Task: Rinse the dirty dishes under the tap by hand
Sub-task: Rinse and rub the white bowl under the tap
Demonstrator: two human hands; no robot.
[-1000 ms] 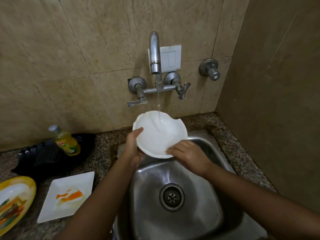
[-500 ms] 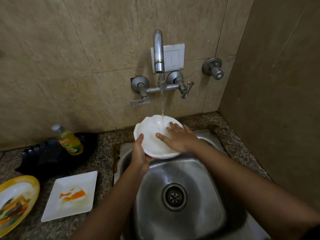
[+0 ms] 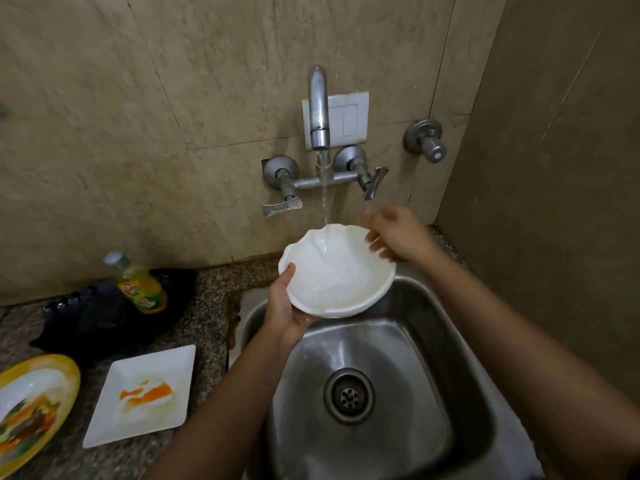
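A white scalloped bowl [image 3: 337,271] sits tilted over the back of the steel sink [image 3: 433,393], under running water from the wall tap [image 3: 319,109]. My left hand [image 3: 285,306] grips the bowl's left rim, thumb inside. My right hand [image 3: 394,233] is blurred at the bowl's upper right rim, fingers spread, holding nothing. On the counter to the left lie a white square plate [image 3: 145,396] with orange smears and a yellow-rimmed plate [image 3: 31,407] with food residue.
A yellow dish-soap bottle [image 3: 138,285] lies on a black tray [image 3: 97,313] at the back left of the granite counter. A side wall stands close on the right. Tap levers [image 3: 280,206] and a separate valve [image 3: 426,140] stick out of the tiled wall.
My right hand has come off the inside of the bowl and moved up and right to its far rim. The bowl now faces more upward and holds water.
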